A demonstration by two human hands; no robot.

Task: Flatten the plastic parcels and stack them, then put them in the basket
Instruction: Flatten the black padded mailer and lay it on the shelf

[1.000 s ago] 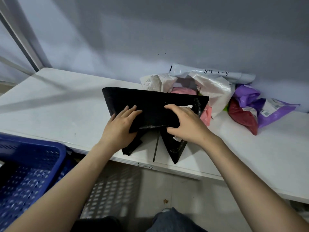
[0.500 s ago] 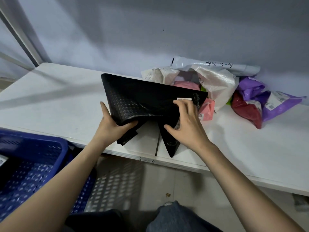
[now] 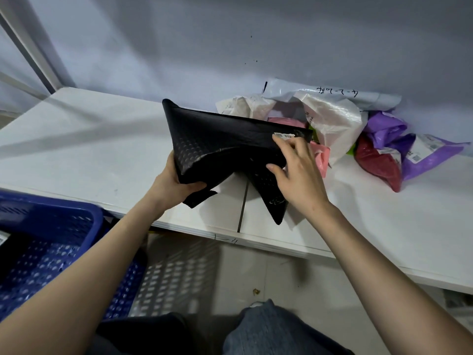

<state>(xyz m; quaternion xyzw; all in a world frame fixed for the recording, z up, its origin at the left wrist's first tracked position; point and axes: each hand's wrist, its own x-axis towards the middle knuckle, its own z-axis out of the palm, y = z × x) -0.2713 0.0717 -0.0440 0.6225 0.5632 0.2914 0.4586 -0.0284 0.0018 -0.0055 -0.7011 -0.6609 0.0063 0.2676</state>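
A: From the left, what's there?
B: A blue basket (image 3: 48, 226) beside the white table (image 3: 84, 139). The left hand (image 3: 171, 185) grips the black parcel's (image 3: 222, 147) lower left corner, lifting it (bubble-textured, tilted).
A: And right?
B: The right hand (image 3: 299, 175) pinches its right edge; a parcel pile (image 3: 345, 124) lies behind.
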